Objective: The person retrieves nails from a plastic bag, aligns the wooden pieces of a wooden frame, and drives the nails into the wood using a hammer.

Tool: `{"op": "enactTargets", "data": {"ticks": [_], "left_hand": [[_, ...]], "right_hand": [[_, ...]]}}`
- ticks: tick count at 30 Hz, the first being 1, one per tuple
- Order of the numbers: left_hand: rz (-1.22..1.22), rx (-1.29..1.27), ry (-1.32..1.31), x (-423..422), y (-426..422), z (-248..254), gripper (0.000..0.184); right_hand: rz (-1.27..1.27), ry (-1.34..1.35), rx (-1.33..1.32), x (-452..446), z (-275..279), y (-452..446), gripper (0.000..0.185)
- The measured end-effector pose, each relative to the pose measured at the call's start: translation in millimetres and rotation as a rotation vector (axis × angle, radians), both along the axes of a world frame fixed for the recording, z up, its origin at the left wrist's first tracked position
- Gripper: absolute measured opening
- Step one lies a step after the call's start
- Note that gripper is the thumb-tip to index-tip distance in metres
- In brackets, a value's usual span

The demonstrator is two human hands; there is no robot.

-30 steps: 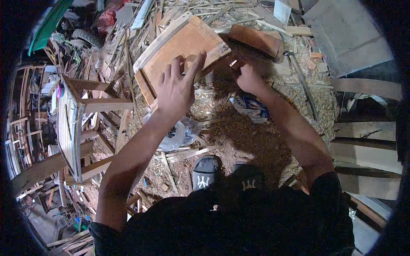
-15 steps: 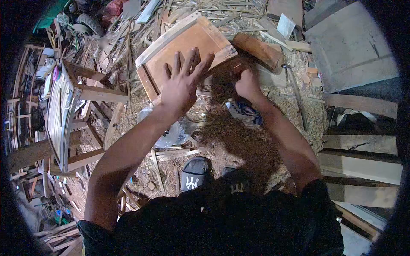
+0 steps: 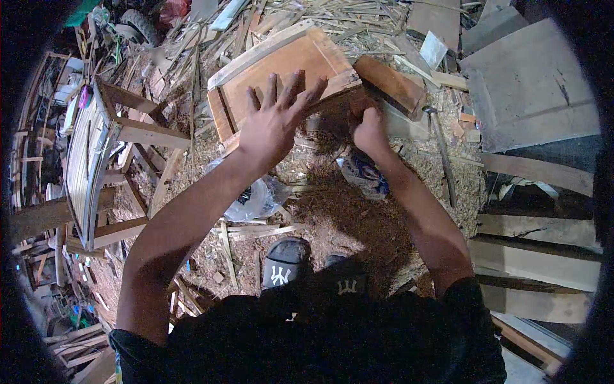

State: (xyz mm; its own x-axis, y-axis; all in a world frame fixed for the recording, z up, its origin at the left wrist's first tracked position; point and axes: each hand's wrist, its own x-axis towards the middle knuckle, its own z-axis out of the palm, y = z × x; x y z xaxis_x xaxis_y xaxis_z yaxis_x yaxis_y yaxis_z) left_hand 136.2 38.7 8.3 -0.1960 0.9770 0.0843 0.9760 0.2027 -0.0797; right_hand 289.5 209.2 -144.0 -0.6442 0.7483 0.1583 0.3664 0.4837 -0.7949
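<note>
A framed wooden panel (image 3: 323, 54), orange-brown with paler edge strips, is tilted in front of me, its near edge towards me. My left hand (image 3: 272, 131) lies over its near edge, fingers stretched out and spread across the face. Close by the panel's lower right corner is my right hand (image 3: 369, 128), closed with its thumb side up. Whatever it grips, if anything, is too dark to make out. A brown wooden block (image 3: 391, 83) lies just beyond my right hand, and a long-handled hammer (image 3: 441, 150) rests on the ground to the right.
Sawdust and scrap strips (image 3: 377, 29) cover the ground. A clear plastic bag (image 3: 259, 201) lies below my left hand. A wooden stool-like frame (image 3: 153, 134) stands left. Curved boards (image 3: 537, 256) and a large grey panel (image 3: 534, 83) line the right. My sandalled feet (image 3: 286, 259) are below.
The whole view has shifted slightly. My left hand stays spread on the panel. My right hand stays closed near the panel's corner, with a small shift in its pose.
</note>
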Motion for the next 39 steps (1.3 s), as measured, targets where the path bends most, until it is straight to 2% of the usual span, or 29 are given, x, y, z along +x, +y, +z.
{"op": "enactTargets", "data": {"ticks": [2, 4, 6, 8, 10, 13, 15, 19, 21, 24, 28, 30, 31, 33, 36, 37, 39], "left_hand": [[0.016, 0.035, -0.029, -0.7, -1.3, -0.9, 0.105], [0.029, 0.017, -0.034, -0.5, 0.7, 1.7, 0.104], [0.046, 0.001, -0.040, -0.3, 1.8, 2.2, 0.103], [0.028, 0.024, -0.035, -0.5, 1.7, -0.5, 0.102], [0.027, 0.036, -0.041, -1.4, 2.1, -3.7, 0.102], [0.031, 0.044, -0.039, 1.1, 2.8, -3.8, 0.102], [0.038, 0.037, -0.030, 1.6, 3.3, -2.5, 0.102], [0.035, 0.021, -0.037, 1.0, 4.7, -1.8, 0.101], [0.035, 0.021, -0.043, 0.0, 4.1, -1.6, 0.101], [0.031, 0.041, -0.066, 0.2, 2.1, -4.5, 0.100], [0.048, 0.053, -0.029, 3.8, -0.4, -8.0, 0.099], [0.064, 0.045, -0.021, 5.0, -1.3, -8.7, 0.099], [0.064, 0.071, -0.041, 5.3, -2.0, -9.7, 0.098], [0.067, 0.100, -0.062, 6.1, -2.6, -8.7, 0.098], [0.089, 0.020, -0.067, 7.6, -1.8, -4.6, 0.098], [0.087, 0.023, -0.066, 7.8, -1.8, -5.4, 0.098], [0.087, 0.028, -0.065, 7.9, -1.4, -5.3, 0.099]], "right_hand": [[-0.041, -0.068, 0.044, -2.8, -3.8, -1.8, 0.046], [-0.081, -0.136, 0.090, -4.2, -1.4, -2.7, 0.044], [-0.052, -0.199, -0.021, -3.9, 2.9, -0.7, 0.044], [-0.035, -0.162, 0.032, -6.0, -26.7, 6.6, 0.043], [-0.019, -0.124, 0.083, -8.2, -30.2, 7.4, 0.043], [-0.024, -0.231, 0.047, -9.2, -26.0, 9.7, 0.041], [-0.040, -0.085, 0.228, -10.9, -17.7, 7.1, 0.040], [-0.063, -0.295, 0.019, -7.7, -9.0, 3.6, 0.040], [-0.049, -0.046, 0.112, -8.1, -13.2, 1.8, 0.040], [0.001, 0.047, 0.143, -7.1, -18.4, 5.9, 0.040], [-0.011, -0.034, 0.073, -7.4, -9.3, 1.8, 0.041], [-0.033, -0.207, -0.086, -4.7, 1.8, 0.2, 0.043], [-0.032, -0.207, -0.084, -4.5, -7.3, 2.3, 0.043], [0.024, -0.039, 0.116, -5.6, -17.0, 4.6, 0.043], [0.022, 0.018, 0.146, -2.9, -11.5, 2.2, 0.043], [0.023, 0.019, 0.148, -1.4, -1.4, -0.4, 0.043], [0.064, 0.053, -0.048, 4.8, 14.5, -4.7, 0.046]]}}
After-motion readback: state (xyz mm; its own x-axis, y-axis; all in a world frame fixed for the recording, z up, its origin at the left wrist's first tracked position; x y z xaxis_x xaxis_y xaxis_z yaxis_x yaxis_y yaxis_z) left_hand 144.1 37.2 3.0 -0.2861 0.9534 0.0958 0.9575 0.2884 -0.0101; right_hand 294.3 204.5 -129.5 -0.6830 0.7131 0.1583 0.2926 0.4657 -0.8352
